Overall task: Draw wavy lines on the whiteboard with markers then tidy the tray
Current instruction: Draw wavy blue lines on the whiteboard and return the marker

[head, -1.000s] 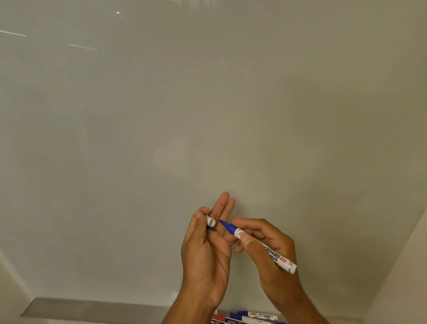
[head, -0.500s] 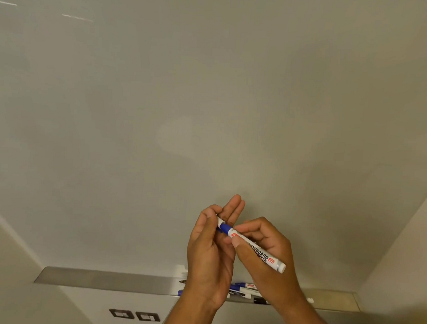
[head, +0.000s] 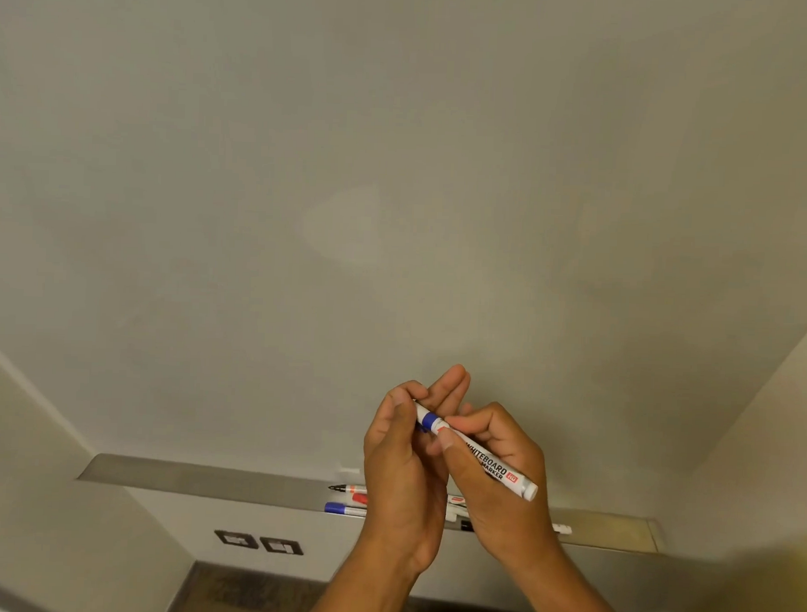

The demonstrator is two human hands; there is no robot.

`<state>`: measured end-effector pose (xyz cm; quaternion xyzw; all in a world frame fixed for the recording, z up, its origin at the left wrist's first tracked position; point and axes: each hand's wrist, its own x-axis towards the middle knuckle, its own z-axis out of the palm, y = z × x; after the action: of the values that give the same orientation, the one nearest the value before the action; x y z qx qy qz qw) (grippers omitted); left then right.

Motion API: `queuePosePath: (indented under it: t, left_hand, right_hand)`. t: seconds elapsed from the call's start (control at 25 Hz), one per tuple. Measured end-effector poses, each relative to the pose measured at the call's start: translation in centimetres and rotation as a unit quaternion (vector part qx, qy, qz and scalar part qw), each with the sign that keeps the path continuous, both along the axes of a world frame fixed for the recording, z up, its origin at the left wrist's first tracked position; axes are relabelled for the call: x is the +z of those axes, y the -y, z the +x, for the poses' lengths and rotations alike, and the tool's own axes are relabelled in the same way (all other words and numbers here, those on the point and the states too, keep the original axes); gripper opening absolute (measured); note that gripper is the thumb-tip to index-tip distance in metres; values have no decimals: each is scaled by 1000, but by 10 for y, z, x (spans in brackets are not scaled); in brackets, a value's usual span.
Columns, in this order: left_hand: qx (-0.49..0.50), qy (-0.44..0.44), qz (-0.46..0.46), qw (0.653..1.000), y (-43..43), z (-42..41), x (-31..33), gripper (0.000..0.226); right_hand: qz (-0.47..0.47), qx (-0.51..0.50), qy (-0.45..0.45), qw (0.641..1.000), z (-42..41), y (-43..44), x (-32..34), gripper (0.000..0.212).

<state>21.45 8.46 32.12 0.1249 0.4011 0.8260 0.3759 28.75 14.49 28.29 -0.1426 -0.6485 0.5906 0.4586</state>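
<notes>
Left hand [head: 400, 466] pinches white cap [head: 422, 411]; right hand [head: 496, 464] grips blue whiteboard marker [head: 501, 473] barrel. Risk: cap seats crooked, slips, drops past tray [head: 203, 475] front edge.

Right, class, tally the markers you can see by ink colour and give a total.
Blue: 2, the held marker and the blue tray marker
Red: 1, the red marker
Black: 1, the uncapped black marker
Total: 4; more on the tray are hidden behind the left hand and right hand.
</notes>
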Motion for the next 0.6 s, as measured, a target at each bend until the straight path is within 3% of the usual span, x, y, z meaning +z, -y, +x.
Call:
queuePosePath:
  t: [0.36, 0.52, 0.6]
  left_hand:
    - [70, 6, -48, 996, 8, -14, -40, 29]
    - [109, -3, -78, 991, 13, -43, -62, 32]
    - [125, -35, -124, 984, 15, -59, -73, 33]
  right_hand:
    - [-95, -4, 59, 994, 16, -9, -24, 23]
    - [-122, -2, 94, 988, 4, -8, -40, 5]
    - [-122, -5, 123, 985, -9, -9, -47, 6]
